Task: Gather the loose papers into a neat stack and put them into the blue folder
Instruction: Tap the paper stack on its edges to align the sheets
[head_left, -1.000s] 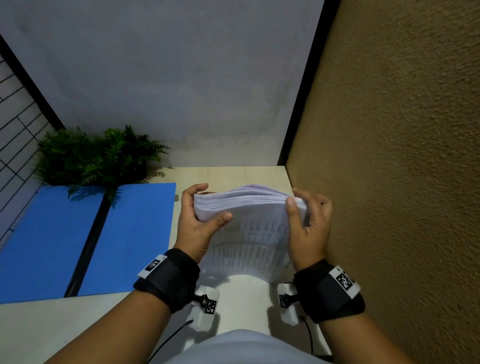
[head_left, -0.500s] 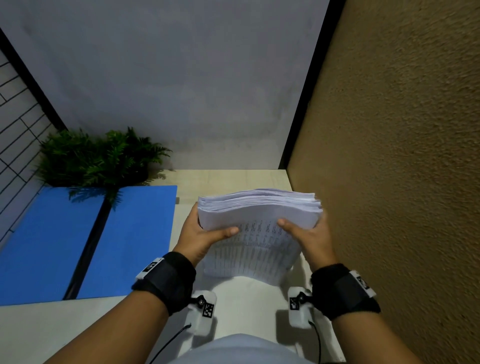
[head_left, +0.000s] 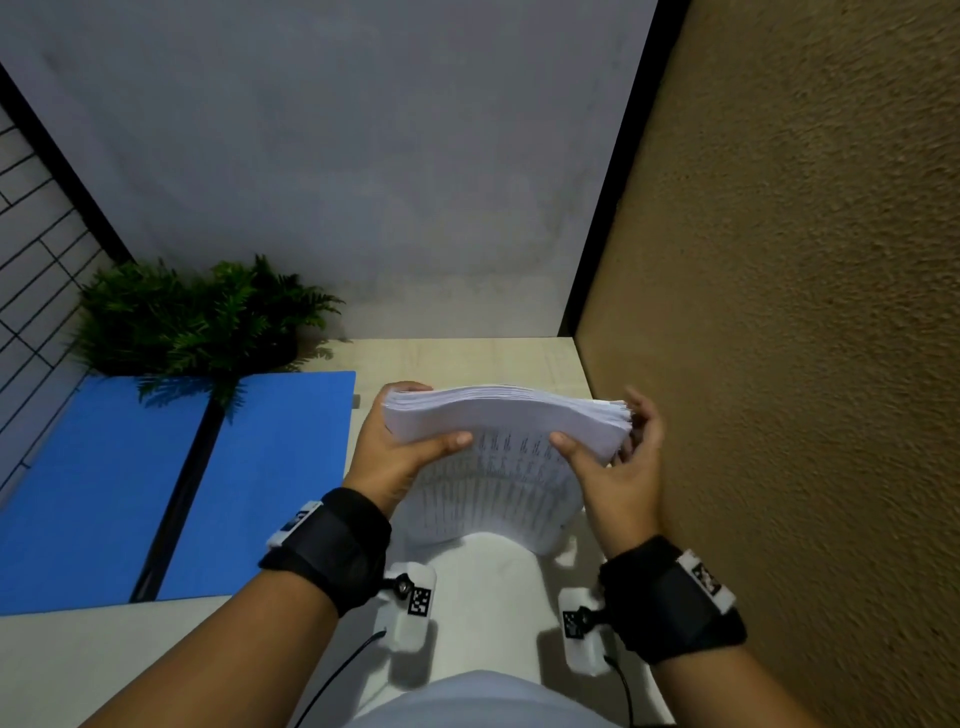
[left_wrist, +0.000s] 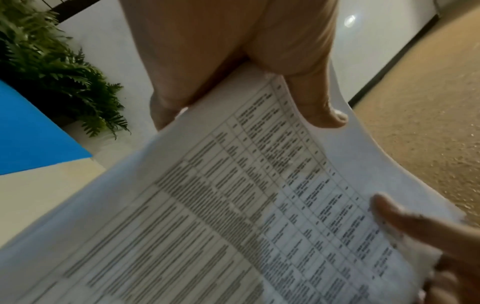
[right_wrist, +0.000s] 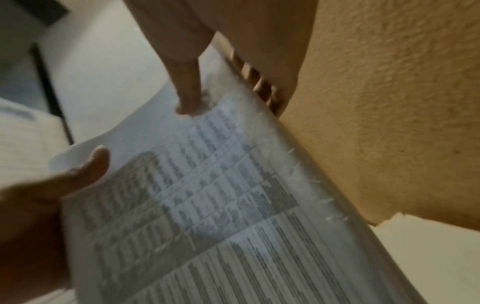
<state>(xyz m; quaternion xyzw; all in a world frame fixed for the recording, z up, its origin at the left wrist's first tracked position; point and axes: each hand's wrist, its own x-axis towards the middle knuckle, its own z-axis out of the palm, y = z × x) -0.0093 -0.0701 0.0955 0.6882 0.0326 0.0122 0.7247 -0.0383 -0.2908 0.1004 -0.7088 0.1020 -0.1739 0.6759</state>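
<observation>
Head view: left hand (head_left: 387, 457) and right hand (head_left: 618, 467) each clasp the paper stack (head_left: 498, 421) above the counter (head_left: 467, 358), blue folder (head_left: 270, 467) lying open alongside, textured wall (head_left: 779, 364) close right.

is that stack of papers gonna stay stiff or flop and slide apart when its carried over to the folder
Probably floppy: the stack of papers already bows between the left hand and right hand. The sheets may slip apart, since their right edge looks fanned. It looks thick, so likely hefty for one hand.
</observation>
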